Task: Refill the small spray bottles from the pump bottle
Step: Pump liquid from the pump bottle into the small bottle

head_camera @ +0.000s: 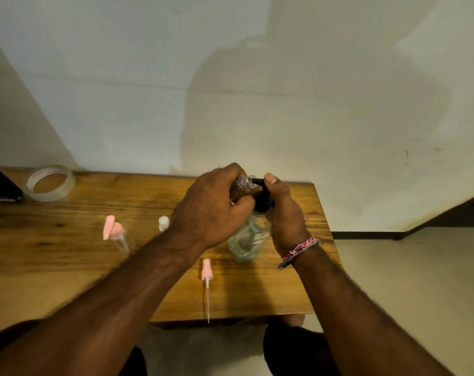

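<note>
A clear pump bottle [248, 240] with a black pump head [261, 195] stands on the wooden table [67, 261]. My left hand [211, 207] grips a small clear spray bottle [246, 182], uncapped, its open neck held against the black spout. My right hand [286, 213] wraps the pump head, thumb on top of it. A pink spray cap [206, 270] with its long dip tube lies on the table near the front edge. Another small bottle with a pink pump top [116, 232] stands to the left. A third one with a white cap [163, 222] shows just behind my left forearm.
A roll of clear tape [50, 183] lies at the table's far left corner, beside a dark flat object [2, 185]. The wall runs right behind the table. The table's right edge is just past my right wrist, with floor beyond.
</note>
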`<move>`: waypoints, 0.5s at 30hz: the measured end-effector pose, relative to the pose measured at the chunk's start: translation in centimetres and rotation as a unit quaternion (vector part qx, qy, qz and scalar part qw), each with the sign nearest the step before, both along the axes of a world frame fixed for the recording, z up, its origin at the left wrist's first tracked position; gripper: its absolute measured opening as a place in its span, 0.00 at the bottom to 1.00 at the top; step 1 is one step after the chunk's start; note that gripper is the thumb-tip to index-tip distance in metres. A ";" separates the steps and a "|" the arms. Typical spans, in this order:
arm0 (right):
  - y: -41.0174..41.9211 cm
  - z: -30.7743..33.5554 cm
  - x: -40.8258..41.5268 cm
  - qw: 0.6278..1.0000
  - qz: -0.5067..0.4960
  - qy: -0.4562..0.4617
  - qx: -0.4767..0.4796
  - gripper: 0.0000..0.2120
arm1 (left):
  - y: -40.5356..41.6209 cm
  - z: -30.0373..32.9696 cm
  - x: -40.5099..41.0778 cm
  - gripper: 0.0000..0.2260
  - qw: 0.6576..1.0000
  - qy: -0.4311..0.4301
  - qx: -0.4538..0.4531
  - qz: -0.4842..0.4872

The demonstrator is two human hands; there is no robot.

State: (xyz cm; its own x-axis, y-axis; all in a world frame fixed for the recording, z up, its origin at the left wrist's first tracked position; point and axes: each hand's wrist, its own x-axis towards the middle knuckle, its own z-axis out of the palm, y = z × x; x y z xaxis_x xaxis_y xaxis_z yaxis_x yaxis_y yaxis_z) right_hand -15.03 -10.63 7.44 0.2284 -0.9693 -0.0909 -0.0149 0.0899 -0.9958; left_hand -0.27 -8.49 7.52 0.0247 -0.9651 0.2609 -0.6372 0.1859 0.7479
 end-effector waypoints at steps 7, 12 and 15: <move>-0.3 0.0 0.0 1.000 -0.012 -0.015 -0.002 0.16 | -0.1 -0.2 -0.1 0.06 1.000 -0.018 -0.005 -0.010; 0.1 -0.2 0.1 1.000 0.005 -0.005 -0.027 0.22 | -0.2 0.0 0.0 0.05 1.000 -0.004 -0.012 -0.006; 0.1 -0.2 0.2 1.000 0.000 -0.002 -0.027 0.23 | -0.2 0.1 0.1 0.05 1.000 -0.009 -0.012 -0.003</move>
State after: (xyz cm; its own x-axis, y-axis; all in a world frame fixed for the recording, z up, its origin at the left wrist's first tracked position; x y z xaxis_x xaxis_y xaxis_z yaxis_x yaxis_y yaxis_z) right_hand -14.80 -10.53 7.27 0.2283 -0.9729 -0.0377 -0.0109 0.0362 -0.9993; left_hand -0.14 -8.67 7.66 0.0131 -0.9586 0.2843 -0.6494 0.2080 0.7314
